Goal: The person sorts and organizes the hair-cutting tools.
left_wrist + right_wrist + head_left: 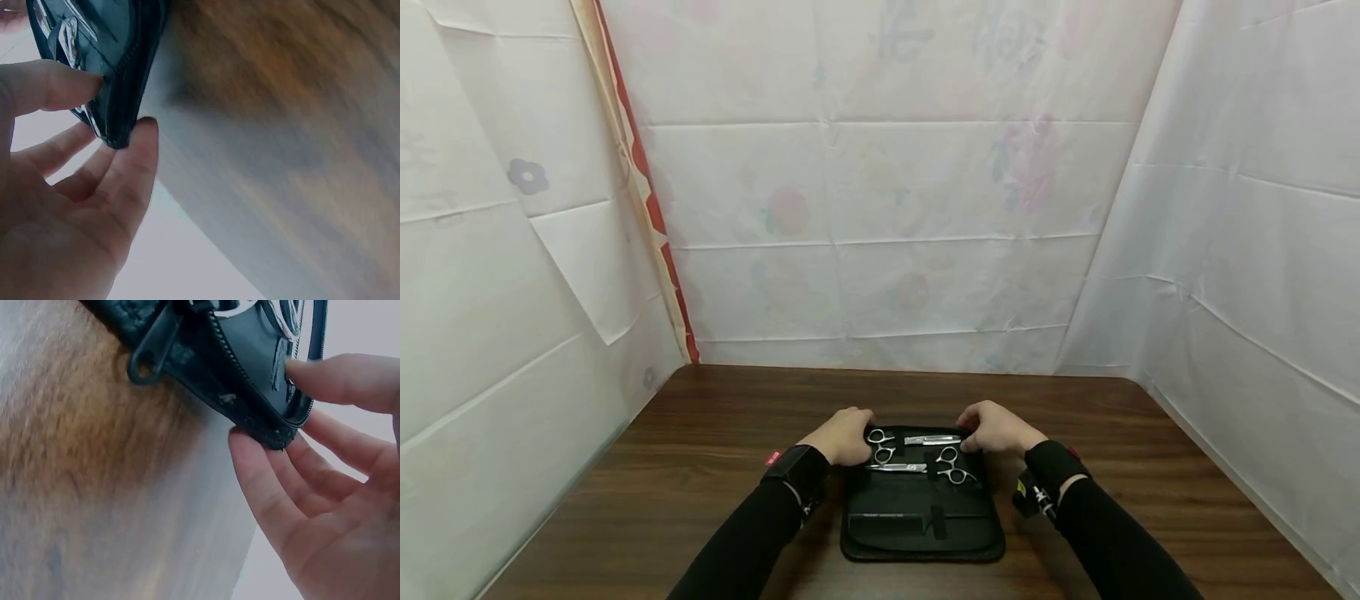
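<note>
A black zip case (966,533) lies unfolded in front of me on the table. Silver hairdressing scissors (883,455) are strapped in its far half, and a second pair of scissors (955,476) faces the other way. A dark comb (887,524) sits in the near half. My left hand (844,437) pinches the case's far left corner, thumb on top and fingers beneath the edge in the left wrist view. At the far right corner my right hand (997,428) grips likewise; a zip pull (150,353) hangs near it in the right wrist view.
The brown wood-grain table (722,467) extends around the case on all sides. White printed sheets (880,292) hang behind it and along both sides. A wrist camera (1030,493) is strapped at the right wrist, beside the case.
</note>
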Available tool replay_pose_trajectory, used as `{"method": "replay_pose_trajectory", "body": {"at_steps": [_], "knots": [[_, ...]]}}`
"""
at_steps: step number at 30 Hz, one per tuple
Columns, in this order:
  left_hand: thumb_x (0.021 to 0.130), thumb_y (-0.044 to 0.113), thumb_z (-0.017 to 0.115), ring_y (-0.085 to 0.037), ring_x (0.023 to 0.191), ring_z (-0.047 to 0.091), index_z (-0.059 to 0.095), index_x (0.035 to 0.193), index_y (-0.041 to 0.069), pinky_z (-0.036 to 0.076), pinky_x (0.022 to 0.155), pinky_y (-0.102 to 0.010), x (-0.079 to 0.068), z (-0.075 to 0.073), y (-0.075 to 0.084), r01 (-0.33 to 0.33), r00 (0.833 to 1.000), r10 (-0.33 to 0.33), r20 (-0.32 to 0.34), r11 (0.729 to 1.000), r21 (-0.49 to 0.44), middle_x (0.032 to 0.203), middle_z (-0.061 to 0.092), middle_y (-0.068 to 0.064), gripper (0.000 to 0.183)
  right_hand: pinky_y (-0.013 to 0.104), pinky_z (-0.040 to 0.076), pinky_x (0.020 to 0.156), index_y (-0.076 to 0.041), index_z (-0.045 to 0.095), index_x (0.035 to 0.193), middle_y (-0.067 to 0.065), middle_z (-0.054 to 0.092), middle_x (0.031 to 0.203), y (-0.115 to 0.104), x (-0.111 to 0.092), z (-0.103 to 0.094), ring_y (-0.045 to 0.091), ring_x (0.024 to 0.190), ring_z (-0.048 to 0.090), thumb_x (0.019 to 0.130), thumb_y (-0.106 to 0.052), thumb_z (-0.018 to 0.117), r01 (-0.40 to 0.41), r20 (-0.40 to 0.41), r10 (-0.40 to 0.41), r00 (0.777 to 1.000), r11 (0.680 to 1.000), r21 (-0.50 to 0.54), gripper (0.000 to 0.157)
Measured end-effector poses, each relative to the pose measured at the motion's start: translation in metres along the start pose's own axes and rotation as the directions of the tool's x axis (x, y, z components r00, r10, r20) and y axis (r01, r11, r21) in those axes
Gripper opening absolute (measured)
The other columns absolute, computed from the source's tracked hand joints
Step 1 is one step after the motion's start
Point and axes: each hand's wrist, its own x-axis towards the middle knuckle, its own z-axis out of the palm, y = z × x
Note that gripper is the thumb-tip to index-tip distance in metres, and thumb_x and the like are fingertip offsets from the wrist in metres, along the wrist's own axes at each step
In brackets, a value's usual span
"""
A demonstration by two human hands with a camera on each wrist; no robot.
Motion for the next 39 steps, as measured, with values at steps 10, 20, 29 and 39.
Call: {"method": "replay_pose_trajectory", "body": {"at_steps": [10, 20, 29, 39], "knots": [[0.080, -0.001, 0.076, -0.025, 0.096, 0.058, 0.067, 0.110, 0.000, 0.050, 0.088, -0.046, -0.003, -0.011, 0.003, 0.030, 0.999, -0.029, 0.038, 0.999, -0.021, 0.111, 0.062, -0.016, 0.032, 0.052, 0.047, 0.101, -0.004, 0.068, 0.118, 0.019, 0.066, 0.125, -0.012, -0.002, -0.001, 0.043, 0.126, 0.057, 0.078, 0.000, 0.085, 0.011, 0.031, -0.006, 1.000, 0.990, -0.141, 0.044], [0.084, 0.001, 0.078, -0.024, 0.096, 0.056, 0.066, 0.111, 0.004, 0.050, 0.088, -0.045, -0.002, -0.010, 0.001, 0.055, 0.998, -0.054, 0.016, 0.998, -0.027, 0.111, 0.059, -0.013, 0.030, 0.051, 0.048, 0.099, -0.005, 0.067, 0.113, 0.012, 0.066, 0.116, -0.013, -0.002, -0.001, 0.037, 0.118, 0.061, 0.077, 0.000, 0.087, 0.041, -0.007, -0.043, 0.999, 0.981, -0.191, 0.042], [0.080, -0.005, 0.074, -0.022, 0.090, 0.055, 0.065, 0.116, 0.005, 0.049, 0.084, -0.040, -0.003, -0.012, 0.004, 0.044, 0.993, -0.045, -0.108, 0.999, -0.008, 0.105, 0.055, -0.009, 0.038, 0.044, 0.049, 0.085, -0.004, 0.066, 0.112, 0.009, 0.056, 0.104, -0.013, 0.003, 0.001, 0.024, 0.093, 0.056, 0.079, -0.002, 0.085, 0.062, -0.108, -0.090, 0.990, 0.970, -0.235, 0.038], [0.084, -0.004, 0.073, -0.025, 0.096, 0.057, 0.064, 0.118, 0.005, 0.052, 0.081, -0.044, -0.002, -0.009, 0.004, 0.019, 0.974, -0.014, -0.225, 1.000, 0.019, 0.107, 0.056, -0.009, 0.036, 0.041, 0.050, 0.086, -0.005, 0.063, 0.119, 0.009, 0.056, 0.113, -0.013, 0.003, 0.004, 0.025, 0.101, 0.057, 0.085, -0.002, 0.081, 0.067, -0.195, -0.123, 0.973, 0.960, -0.271, 0.039]]}}
